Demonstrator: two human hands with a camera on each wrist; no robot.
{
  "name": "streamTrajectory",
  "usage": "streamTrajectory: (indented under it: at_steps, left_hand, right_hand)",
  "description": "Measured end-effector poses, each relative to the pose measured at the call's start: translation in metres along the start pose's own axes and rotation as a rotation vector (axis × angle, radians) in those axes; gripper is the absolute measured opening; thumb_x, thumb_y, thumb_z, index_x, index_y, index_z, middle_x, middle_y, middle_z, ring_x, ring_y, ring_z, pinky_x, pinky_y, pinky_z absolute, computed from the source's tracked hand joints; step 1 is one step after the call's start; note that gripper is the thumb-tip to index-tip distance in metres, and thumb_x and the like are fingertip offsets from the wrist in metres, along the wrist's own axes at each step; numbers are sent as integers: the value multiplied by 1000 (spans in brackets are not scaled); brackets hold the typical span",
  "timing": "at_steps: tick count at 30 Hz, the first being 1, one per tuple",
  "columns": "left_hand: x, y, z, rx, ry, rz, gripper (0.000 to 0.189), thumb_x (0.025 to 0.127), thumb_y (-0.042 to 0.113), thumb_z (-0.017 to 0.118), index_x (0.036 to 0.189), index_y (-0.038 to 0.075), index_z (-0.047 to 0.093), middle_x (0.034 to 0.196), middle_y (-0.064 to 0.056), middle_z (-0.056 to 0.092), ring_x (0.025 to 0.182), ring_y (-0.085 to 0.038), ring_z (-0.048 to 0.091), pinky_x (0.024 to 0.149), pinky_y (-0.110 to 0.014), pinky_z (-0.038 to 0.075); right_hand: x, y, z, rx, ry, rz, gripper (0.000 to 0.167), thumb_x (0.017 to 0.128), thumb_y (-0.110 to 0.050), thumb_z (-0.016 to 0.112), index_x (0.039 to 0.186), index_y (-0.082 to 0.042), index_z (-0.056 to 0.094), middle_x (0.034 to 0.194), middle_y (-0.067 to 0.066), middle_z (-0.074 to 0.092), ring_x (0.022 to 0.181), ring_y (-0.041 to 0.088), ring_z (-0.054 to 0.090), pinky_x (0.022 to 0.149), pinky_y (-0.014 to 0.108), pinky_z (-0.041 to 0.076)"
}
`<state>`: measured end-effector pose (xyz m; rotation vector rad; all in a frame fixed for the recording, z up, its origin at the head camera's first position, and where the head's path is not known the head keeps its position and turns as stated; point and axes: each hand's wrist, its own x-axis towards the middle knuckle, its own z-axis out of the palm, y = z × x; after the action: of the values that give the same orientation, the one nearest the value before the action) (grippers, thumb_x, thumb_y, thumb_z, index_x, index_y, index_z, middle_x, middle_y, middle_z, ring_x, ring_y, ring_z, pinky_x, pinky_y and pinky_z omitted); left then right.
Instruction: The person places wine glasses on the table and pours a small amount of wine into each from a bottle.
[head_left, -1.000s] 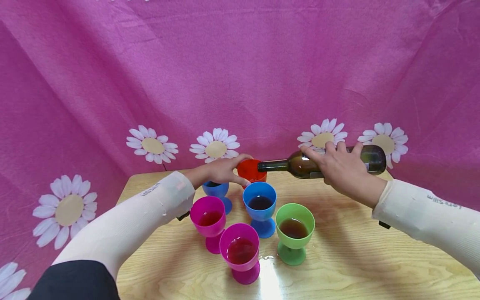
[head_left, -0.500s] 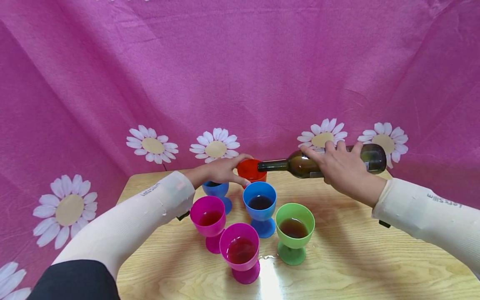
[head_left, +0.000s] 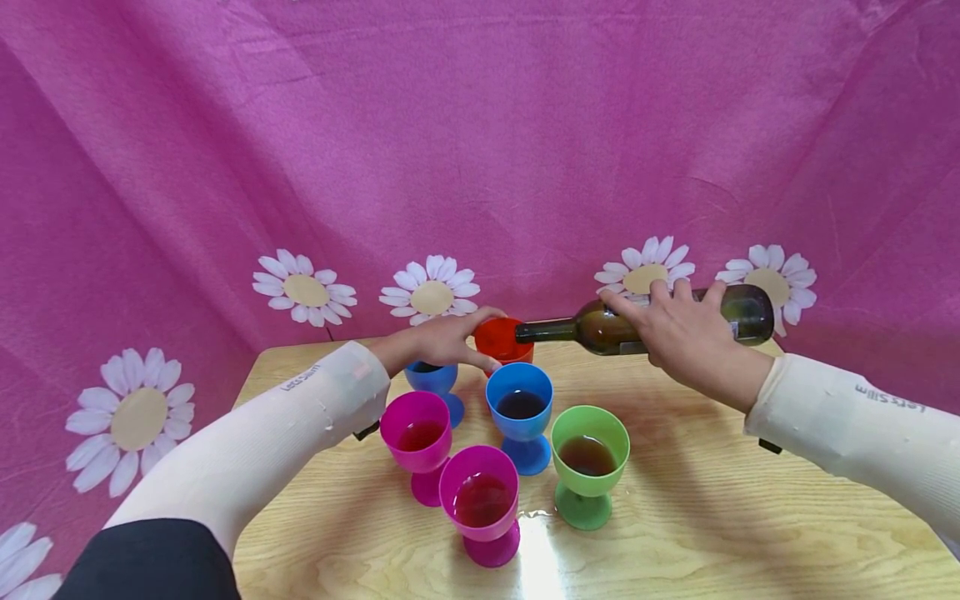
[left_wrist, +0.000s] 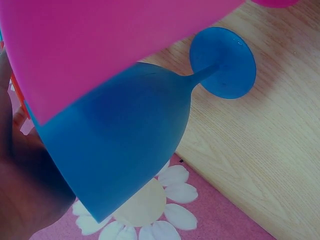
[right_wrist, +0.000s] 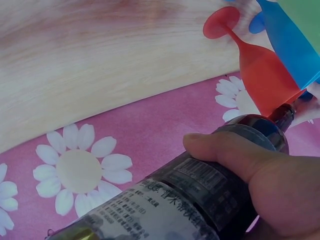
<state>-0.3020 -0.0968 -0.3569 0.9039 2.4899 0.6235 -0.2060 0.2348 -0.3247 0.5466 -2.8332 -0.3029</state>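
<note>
My right hand (head_left: 690, 337) grips a dark green wine bottle (head_left: 600, 329) from above, around its body. The bottle lies almost level, its mouth at the right rim of a red goblet (head_left: 501, 340). In the right wrist view, the thumb presses along the labelled bottle (right_wrist: 200, 200), and the red goblet (right_wrist: 265, 75) stands past the neck. My left hand (head_left: 446, 340) holds the red goblet's left side between thumb and fingers. Beneath that hand is a blue goblet (head_left: 432, 379), large in the left wrist view. Whether liquid is flowing cannot be made out.
Before the red goblet stand another blue goblet (head_left: 519, 400), a green goblet (head_left: 588, 458) and two pink goblets (head_left: 415, 425), all with dark or red liquid. They share a wooden table (head_left: 712, 517). A pink flowered cloth (head_left: 525, 167) hangs behind it.
The base end of the bottle has risen very slightly, its mouth staying at the red goblet's rim. My left hand and the other goblets keep their places.
</note>
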Motion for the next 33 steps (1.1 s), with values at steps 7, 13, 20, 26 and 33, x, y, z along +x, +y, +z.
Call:
streamTrajectory:
  at_steps: [7,13,20,26,33]
  left_hand:
    - [-1,1,0,6,1,-2,84,89,46,79,157,26,33,141,-3,61,126,-24,57,107,-49,46]
    - [-1,1,0,5,-1,-3,84,89,45,78,157,26,33,141,-3,61,125,-24,57,107,-49,46]
    - [0,0,-1,6,-2,-2,84,89,45,78,157,26,33,140,-4,61,125,-25,57,108,-50,45]
    - [-1,1,0,3,-1,-5,83,89,45,78,157,27,33,140,-3,62,124,-25,57,107,-50,45]
    - [-1,0,-1,-2,-1,-2,82,89,46,78,156,27,34,140,-3,62,125,-25,57,108,-50,44]
  right_hand:
    - [1,0,-1,-21,3,0,98,71,-14,93,152,-34,40,98,27,57,91,53,59,79,87,39]
    - [1,-1,-1,-19,-1,0,98,71,-15,93,152,-33,41,99,28,57,92,53,59,80,88,38]
    - [1,-1,-2,-29,0,-3,100,69,-16,95,152,-33,41,100,29,58,93,54,59,80,87,38]
    - [1,-1,-3,-29,2,-4,99,70,-15,94,152,-33,42,100,29,57,93,55,59,80,88,37]
    - [1,-1,-3,-32,6,-3,97,71,-14,92,152,-33,41,99,29,57,93,54,59,80,87,38]
